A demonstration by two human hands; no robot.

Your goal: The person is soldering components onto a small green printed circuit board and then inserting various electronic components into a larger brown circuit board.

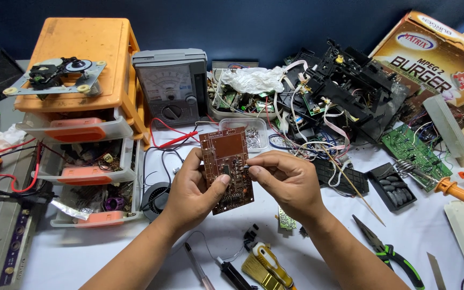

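Observation:
A brown circuit board (225, 156) is held upright above the white table, its component side facing me. My left hand (191, 190) grips its left edge, the thumb pressed on the board's lower middle. From the right, my right hand (285, 180) reaches in with fingertips pinched on a small component at the board's right edge. Whether that part is fixed to the board I cannot tell.
An orange drawer unit (81, 64) stands at the left, an analog multimeter (173, 86) behind the board with red leads (175, 140). Dismantled black electronics (345, 86) fill the back right. A green board (412, 153), soldering iron (460, 194), green-handled pliers (390, 252), brush (259, 271) and cardboard box (436, 53) lie around.

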